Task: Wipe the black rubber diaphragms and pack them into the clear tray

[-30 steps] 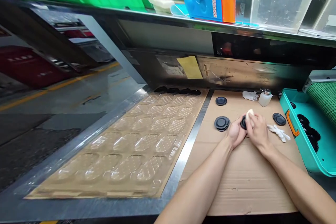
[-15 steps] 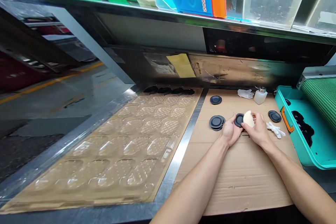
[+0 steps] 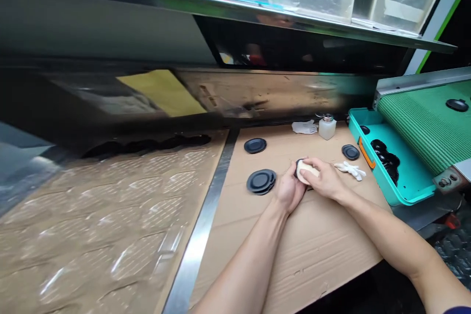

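left hand (image 3: 290,189) gripping black rubber disc (image 3: 299,166) at its edge, right hand (image 3: 324,180) clenched on cream pad (image 3: 306,172) pressed against disc, both over cardboard sheet (image 3: 294,250). stacked black discs (image 3: 261,181) near left; white glove (image 3: 349,170) near right.

A single camera, worn on the person's head, looked forward and down from close above the forearms (image 3: 250,260). The fingers (image 3: 312,167) sat right of the frame's centre, with a teal tray (image 3: 395,197) to their right, a clear plastic sheet (image 3: 91,225) to their left and a metal shelf edge (image 3: 221,6) above them.
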### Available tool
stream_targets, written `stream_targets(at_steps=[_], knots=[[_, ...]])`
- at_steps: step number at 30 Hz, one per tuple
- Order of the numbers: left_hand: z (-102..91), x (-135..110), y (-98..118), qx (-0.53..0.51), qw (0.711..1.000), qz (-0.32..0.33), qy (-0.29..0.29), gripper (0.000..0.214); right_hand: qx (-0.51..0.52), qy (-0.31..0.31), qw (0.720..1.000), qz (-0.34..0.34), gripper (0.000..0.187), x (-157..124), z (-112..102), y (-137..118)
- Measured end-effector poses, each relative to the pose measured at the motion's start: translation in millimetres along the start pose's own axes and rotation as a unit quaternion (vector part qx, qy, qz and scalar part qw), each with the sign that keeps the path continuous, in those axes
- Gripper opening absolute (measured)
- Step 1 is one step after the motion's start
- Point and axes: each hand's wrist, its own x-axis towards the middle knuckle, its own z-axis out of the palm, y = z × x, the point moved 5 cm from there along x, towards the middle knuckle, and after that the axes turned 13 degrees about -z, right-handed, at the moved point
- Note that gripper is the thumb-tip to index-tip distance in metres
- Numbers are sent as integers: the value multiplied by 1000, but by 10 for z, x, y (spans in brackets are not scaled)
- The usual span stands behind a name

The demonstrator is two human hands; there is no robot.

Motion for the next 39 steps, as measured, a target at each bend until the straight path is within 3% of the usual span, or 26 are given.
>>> stream_targets(at_steps=[5, 8, 11, 14, 18, 23, 27, 39], knots=[[-10, -47, -21, -1, 1000, -21, 12, 43, 36, -125, 991, 2, 30, -25, -22, 9], [12, -29, -15, 0, 1000, -4, -10, 41, -116, -73, 991, 9, 37, -40, -131, -19], [-12, 2, -7, -14, 1000, 9, -9, 41, -291, -56, 954, 43, 47, -58, -56, -67], [-39, 12, -22, -32, 999, -10, -10, 43, -347, -116, 930, 29, 51, -37, 133, -121], [-55, 16, -8, -35, 999, 0, -2, 41, -401, -94, 907, 86, 54, 28, 95, -102], [-50, 28, -32, -31, 999, -12, -13, 43, -423, -121, 895, 74, 58, 53, 124, -132], [-53, 17, -31, -27, 1000, -2, -6, 42, -440, -103, 886, 106, 58, 58, 105, -109], [-39, -24, -16, -27, 1000, 4, 6, 42, -405, -118, 899, 120, 62, -17, 40, -108]])
